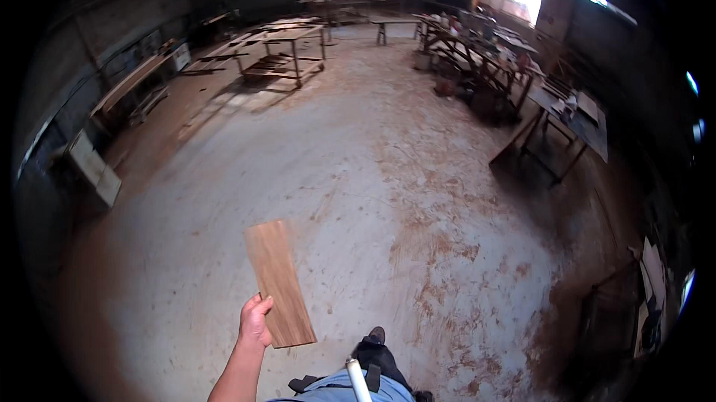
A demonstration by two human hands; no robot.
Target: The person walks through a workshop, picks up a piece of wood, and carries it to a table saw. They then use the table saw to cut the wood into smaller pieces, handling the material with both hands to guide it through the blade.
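My left hand point(256, 320) grips a flat rectangular wooden board point(281, 283) by its left edge near the lower end. The thumb lies over the board's face, and the other fingers are hidden behind it. Held out over the floor, the board tilts slightly, its top leaning left. My right hand does not show. A white tube-like thing point(359, 381) stands out in front of my blue clothing at the lower edge; what holds it cannot be made out.
Dusty concrete floor point(335, 148) with brown dust patches spreads ahead. A wheeled rack point(298, 63) carrying wood strips stands far left, beside a long bench point(134, 85) at the wall. Cluttered worktables point(477, 48) and a smaller table point(570, 122) line the right. A white cabinet-like piece point(93, 167) sits left.
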